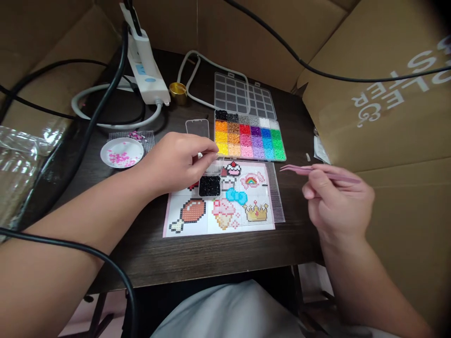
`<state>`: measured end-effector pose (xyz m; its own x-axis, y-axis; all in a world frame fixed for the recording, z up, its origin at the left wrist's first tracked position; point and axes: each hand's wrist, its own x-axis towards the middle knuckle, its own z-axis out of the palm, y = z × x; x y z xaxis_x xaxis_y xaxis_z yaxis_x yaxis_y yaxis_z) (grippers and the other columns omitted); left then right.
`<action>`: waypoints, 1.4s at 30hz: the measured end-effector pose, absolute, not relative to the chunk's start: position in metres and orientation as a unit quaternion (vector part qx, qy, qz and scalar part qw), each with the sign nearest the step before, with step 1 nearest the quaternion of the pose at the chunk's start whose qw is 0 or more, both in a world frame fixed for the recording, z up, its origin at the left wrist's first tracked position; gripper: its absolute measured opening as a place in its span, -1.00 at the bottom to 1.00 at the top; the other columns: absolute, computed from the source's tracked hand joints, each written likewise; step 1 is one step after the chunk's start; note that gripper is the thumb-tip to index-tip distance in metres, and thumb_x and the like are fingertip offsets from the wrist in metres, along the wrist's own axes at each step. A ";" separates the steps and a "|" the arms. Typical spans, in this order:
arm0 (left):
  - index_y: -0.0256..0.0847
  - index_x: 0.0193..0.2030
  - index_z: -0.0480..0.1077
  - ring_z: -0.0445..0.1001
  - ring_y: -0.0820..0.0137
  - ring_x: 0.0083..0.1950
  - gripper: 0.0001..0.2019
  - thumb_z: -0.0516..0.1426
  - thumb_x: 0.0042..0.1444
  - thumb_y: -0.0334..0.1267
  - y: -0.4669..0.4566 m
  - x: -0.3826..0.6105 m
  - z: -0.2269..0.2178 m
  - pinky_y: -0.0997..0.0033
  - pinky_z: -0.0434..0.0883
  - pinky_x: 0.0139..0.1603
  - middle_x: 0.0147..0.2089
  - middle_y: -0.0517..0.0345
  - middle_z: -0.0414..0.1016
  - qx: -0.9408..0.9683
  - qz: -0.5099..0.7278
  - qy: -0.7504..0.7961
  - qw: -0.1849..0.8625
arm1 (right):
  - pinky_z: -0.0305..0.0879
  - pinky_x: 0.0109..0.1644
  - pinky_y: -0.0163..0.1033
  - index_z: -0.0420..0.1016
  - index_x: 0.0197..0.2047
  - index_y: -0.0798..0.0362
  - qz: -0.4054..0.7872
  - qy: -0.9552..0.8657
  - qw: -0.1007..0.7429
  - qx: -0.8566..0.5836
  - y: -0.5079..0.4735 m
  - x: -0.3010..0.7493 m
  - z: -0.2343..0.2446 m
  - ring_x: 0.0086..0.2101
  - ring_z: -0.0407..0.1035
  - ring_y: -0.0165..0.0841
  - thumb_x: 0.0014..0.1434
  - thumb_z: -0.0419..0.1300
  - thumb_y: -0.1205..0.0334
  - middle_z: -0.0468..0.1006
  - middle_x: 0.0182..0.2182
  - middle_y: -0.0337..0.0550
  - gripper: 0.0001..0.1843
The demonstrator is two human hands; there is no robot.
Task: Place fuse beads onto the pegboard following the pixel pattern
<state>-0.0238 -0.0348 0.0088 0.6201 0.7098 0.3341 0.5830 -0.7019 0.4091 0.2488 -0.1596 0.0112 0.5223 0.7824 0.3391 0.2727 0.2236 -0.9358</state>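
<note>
My left hand [176,162] is closed in a pinch at the raised clear lid [218,165] of a small box. Black beads [209,186] fill this box, which sits on a printed pattern sheet [190,230]. My right hand [338,202] grips pink tweezers [317,172], their thin tips pointing left, above the table to the right of the sheet. A blue bead bow [237,196] lies on the sheet beside the small box. Behind the sheet stands an open bead case [284,155] with beads sorted by colour.
A white dish [103,154] of pink beads rests at the left. Further back are a white power strip [148,75] and a gold cup [178,93]. A black cable [116,272] hangs across my left forearm. Cardboard walls [398,122] enclose the table.
</note>
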 end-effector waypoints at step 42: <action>-0.21 -0.23 0.56 0.52 0.42 -0.36 -0.84 0.12 0.25 -0.35 -0.036 -0.026 0.003 0.42 0.34 -0.33 -0.33 0.15 0.63 0.898 0.279 0.306 0.147 | 0.64 -0.32 -0.31 0.72 -0.34 0.01 0.304 -0.615 0.474 -0.552 -0.123 0.177 0.002 -0.42 0.62 -0.35 0.12 0.39 0.29 0.70 -0.40 -0.19 -0.96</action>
<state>-0.0260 -0.0357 0.0032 0.6568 0.6322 0.4110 0.4685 -0.7692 0.4346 0.1770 -0.1226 0.0020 0.0597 0.9672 0.2471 0.3900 0.2052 -0.8976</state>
